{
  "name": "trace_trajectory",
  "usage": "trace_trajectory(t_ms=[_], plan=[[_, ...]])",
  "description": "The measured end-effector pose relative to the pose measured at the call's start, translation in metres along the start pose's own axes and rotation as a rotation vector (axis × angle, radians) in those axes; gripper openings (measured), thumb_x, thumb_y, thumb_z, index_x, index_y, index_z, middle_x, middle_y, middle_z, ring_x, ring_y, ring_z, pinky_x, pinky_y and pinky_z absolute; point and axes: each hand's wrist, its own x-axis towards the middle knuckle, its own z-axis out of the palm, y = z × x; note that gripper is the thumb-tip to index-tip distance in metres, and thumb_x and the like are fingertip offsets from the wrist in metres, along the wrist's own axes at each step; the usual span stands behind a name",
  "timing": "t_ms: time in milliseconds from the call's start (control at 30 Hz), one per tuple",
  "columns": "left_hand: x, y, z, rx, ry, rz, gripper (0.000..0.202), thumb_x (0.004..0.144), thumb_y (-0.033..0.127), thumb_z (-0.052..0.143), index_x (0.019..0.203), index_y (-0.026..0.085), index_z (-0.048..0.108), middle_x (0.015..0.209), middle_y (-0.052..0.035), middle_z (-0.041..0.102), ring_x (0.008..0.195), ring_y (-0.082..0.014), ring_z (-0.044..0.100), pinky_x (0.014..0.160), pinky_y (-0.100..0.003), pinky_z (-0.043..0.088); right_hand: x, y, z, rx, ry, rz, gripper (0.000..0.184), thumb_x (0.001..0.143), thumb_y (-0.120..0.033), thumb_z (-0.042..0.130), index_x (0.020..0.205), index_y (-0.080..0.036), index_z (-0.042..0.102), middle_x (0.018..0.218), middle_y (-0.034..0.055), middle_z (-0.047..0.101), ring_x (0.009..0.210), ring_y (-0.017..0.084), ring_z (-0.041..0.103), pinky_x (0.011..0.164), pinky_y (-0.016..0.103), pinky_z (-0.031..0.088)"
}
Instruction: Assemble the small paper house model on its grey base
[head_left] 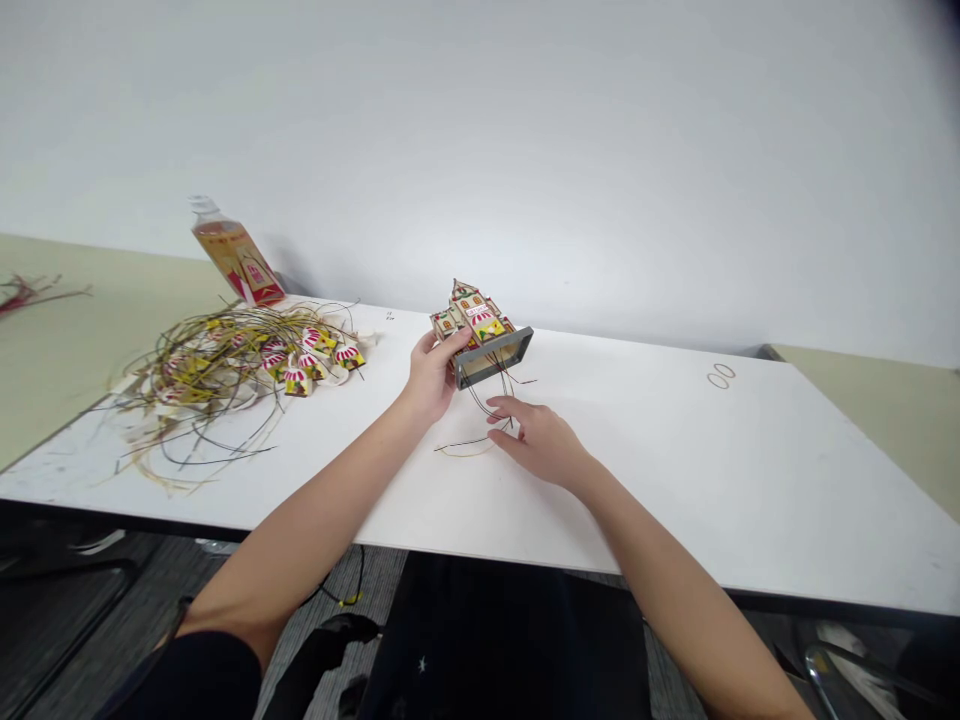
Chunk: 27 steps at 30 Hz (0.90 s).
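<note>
My left hand (433, 378) grips a small model house (474, 318) by its side, tilted above the table so that its grey hollow base (495, 360) faces me. Thin dark wires (475, 398) hang out of the base's underside. Just below them is my right hand (534, 436), thumb and fingers curved around the wires, with the thumb and fingertips apart. A yellowish and a dark wire end (461, 450) trail leftward from there over the white tabletop. Whether the right fingers press on any wire is hard to make out.
A tangled heap of wired pieces (247, 360) with red-striped awnings lies on the left. Behind it a plastic bottle (238, 255) of amber liquid stands near the wall. Two rubber bands (721, 376) rest on the white table (675, 480) at right. Reddish wires (34, 290) lie far left.
</note>
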Motion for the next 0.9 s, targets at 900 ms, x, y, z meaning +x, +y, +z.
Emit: trace_trajectory(t_ms=[900], plan=[[0.0025, 0.0016, -0.0020, -0.001, -0.026, -0.041, 0.042, 0.068, 0.030, 0.078, 0.103, 0.010, 0.068, 0.099, -0.0123, 0.074, 0.093, -0.0272, 0.070, 0.082, -0.039, 0.060, -0.0010, 0.0087, 0.0006, -0.187, 0.403, -0.561, 0.019, 0.088, -0.037, 0.062, 0.092, -0.022, 0.073, 0.093, 0.0000, 0.073, 0.072, 0.009, 0.065, 0.052, 0.021, 0.038]])
